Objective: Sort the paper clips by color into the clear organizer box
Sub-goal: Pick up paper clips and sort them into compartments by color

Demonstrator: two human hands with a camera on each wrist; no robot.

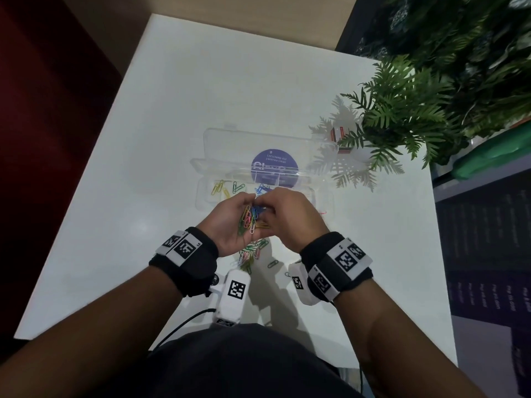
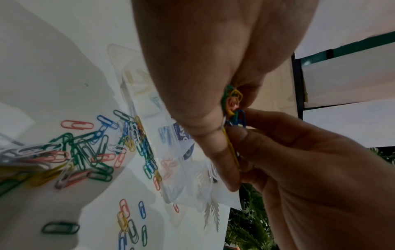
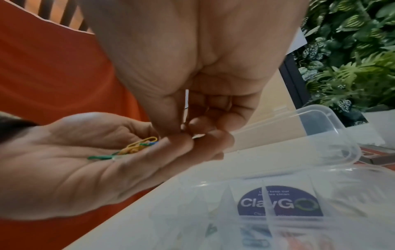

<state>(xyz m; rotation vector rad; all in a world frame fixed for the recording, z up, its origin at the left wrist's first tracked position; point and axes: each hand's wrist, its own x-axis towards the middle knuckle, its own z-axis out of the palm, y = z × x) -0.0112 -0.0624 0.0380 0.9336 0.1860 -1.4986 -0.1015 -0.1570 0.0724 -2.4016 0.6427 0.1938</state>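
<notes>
My left hand (image 1: 234, 222) cupped a mixed bunch of paper clips (image 1: 249, 220), fingers curled round them. My right hand (image 1: 290, 216), fingertips pinched in a closed grip at the bunch's far end, sat nearer the clear organizer box (image 1: 207, 179), just beyond on the surface (image 1: 115, 225).

Bare table (image 1: 201, 90) lies beyond the open organizer box (image 1: 207, 193); fern fronds (image 1: 402, 119) overhang its right end

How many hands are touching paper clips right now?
2. The left hand holds a mixed bunch of clips; the right hand pinches at that bunch. Which clip it pinches is hidden.
</notes>
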